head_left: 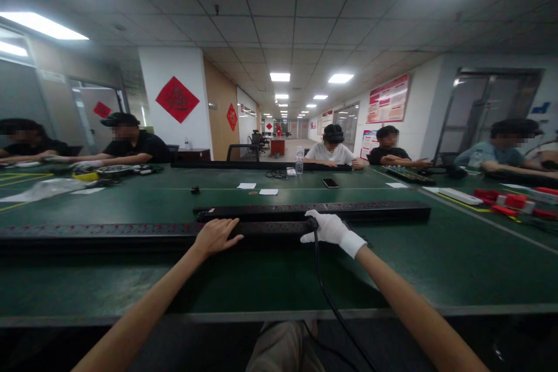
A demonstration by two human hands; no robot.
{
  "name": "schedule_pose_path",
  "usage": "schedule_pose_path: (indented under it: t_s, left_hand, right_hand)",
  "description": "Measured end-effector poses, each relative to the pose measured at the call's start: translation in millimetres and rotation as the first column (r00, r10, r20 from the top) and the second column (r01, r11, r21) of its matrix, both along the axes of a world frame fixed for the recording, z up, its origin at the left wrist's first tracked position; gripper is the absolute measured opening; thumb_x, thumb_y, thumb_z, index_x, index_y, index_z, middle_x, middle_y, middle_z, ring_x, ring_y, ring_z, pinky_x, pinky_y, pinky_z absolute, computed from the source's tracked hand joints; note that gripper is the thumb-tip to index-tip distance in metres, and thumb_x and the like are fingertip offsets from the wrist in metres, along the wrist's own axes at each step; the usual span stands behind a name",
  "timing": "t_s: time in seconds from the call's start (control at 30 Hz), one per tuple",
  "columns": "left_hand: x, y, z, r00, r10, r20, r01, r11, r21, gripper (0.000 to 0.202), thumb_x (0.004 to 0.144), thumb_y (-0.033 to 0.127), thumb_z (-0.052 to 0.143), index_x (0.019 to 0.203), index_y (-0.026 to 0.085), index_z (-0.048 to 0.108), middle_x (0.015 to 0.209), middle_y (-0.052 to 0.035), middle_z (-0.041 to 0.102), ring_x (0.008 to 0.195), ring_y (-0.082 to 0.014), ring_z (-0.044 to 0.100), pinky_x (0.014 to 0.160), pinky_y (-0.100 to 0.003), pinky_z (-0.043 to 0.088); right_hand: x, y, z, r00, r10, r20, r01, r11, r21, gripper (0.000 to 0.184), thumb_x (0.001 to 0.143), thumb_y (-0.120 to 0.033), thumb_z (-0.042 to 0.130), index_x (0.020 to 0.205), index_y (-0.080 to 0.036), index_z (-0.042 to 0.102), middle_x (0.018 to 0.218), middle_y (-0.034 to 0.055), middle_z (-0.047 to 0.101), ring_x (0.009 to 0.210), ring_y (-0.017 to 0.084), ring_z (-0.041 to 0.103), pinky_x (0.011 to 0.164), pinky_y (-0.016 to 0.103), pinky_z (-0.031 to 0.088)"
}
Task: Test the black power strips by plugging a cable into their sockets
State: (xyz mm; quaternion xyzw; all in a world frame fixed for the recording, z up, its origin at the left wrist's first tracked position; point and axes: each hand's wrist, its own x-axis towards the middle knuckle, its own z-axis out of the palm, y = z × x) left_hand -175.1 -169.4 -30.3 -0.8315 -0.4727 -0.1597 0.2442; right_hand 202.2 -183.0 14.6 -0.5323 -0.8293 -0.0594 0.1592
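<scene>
Past bare front margin of table [261, 290]: left hand [217, 236] open on power strip [108, 232]; right hand [328, 229] clamped on cable [320, 279].

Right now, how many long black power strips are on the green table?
3. The nearest strip lies under the left hand and right hand; the second strip sits just behind it; the far strip lies along the far edge. More may be hidden.

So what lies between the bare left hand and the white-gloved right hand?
Only a stretch of the long black power strip, touched by the left hand and right hand, in the head view.
</scene>
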Motion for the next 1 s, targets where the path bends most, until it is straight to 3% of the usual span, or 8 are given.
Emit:
schedule_pose_path:
  t_s: [0.1, 0.2, 0.33, 0.6, 0.8, 1.0]
  left_hand:
    - [6, -3, 11.1, 1.000, 0.000, -0.011, -0.001, 0.999, -0.051, 0.057, 0.082, 0.058, 0.031, 0.112, 0.016, 0.054, 0.098, -0.0138, 0.062, 0.090, -0.0260, 0.059, 0.079, -0.037, 0.041]
    - [22, -6, 23.3, 0.999, -0.034, -0.032, 0.029, 0.990, -0.137, 0.055, 0.084, 0.058, 0.027, 0.109, 0.017, 0.054, 0.099, -0.0118, 0.062, 0.093, -0.0246, 0.057, 0.081, -0.035, 0.040]
    - [63, -5, 33.5, 0.995, -0.089, -0.037, 0.076, 0.965, -0.252, 0.060, 0.083, 0.063, 0.022, 0.110, 0.018, 0.052, 0.105, -0.0090, 0.060, 0.097, -0.0217, 0.056, 0.081, -0.030, 0.039]
    - [149, 15, 37.1, 0.989, -0.146, -0.025, 0.125, 0.916, -0.380, 0.072, 0.071, 0.077, 0.024, 0.105, 0.021, 0.052, 0.104, -0.0069, 0.062, 0.090, -0.0216, 0.059, 0.073, -0.029, 0.041]
    - [178, 14, 29.7, 0.997, -0.075, -0.001, 0.070, 0.939, -0.337, 0.082, 0.058, 0.085, 0.032, 0.101, 0.017, 0.051, 0.096, -0.0128, 0.063, 0.087, -0.0283, 0.060, 0.072, -0.036, 0.041]
    - [178, -10, 24.0, 0.998, -0.021, 0.065, 0.033, 0.982, -0.185, 0.079, 0.059, 0.081, 0.039, 0.101, 0.015, 0.050, 0.097, -0.0130, 0.060, 0.087, -0.0277, 0.058, 0.074, -0.036, 0.039]
  right_hand:
    - [-2, -1, -0.7, 0.999, -0.026, 0.032, 0.025, 0.999, 0.022, 0.060, 0.066, -0.065, 0.054, 0.112, -0.028, 0.049, 0.091, 0.0022, 0.063, 0.083, 0.019, 0.060, 0.073, 0.032, 0.044]
    - [-7, -2, -0.5, 0.997, -0.040, 0.067, 0.038, 0.998, 0.040, 0.038, 0.084, -0.047, 0.044, 0.108, -0.018, 0.052, 0.101, 0.0052, 0.058, 0.086, 0.015, 0.056, 0.077, 0.036, 0.045]
    - [-15, -1, 2.6, 0.993, -0.022, 0.119, 0.014, 0.998, 0.069, 0.031, 0.085, -0.037, 0.046, 0.109, -0.018, 0.052, 0.112, 0.0064, 0.052, 0.095, 0.016, 0.053, 0.081, 0.038, 0.044]
    - [-14, 17, 0.0, 0.976, -0.088, 0.201, 0.079, 0.995, 0.056, 0.031, 0.084, -0.036, 0.048, 0.110, -0.018, 0.051, 0.109, 0.0059, 0.054, 0.091, 0.016, 0.054, 0.077, 0.036, 0.046]
    - [-14, 18, -5.6, 0.978, -0.122, 0.168, 0.104, 0.989, 0.109, 0.032, 0.084, -0.036, 0.048, 0.109, -0.017, 0.051, 0.107, 0.0057, 0.054, 0.090, 0.015, 0.055, 0.076, 0.036, 0.047]
    - [-20, -14, -26.1, 0.977, -0.211, 0.015, 0.197, 0.933, 0.302, 0.035, 0.085, -0.046, 0.038, 0.099, -0.020, 0.056, 0.086, 0.0044, 0.061, 0.078, 0.015, 0.056, 0.065, 0.027, 0.039]
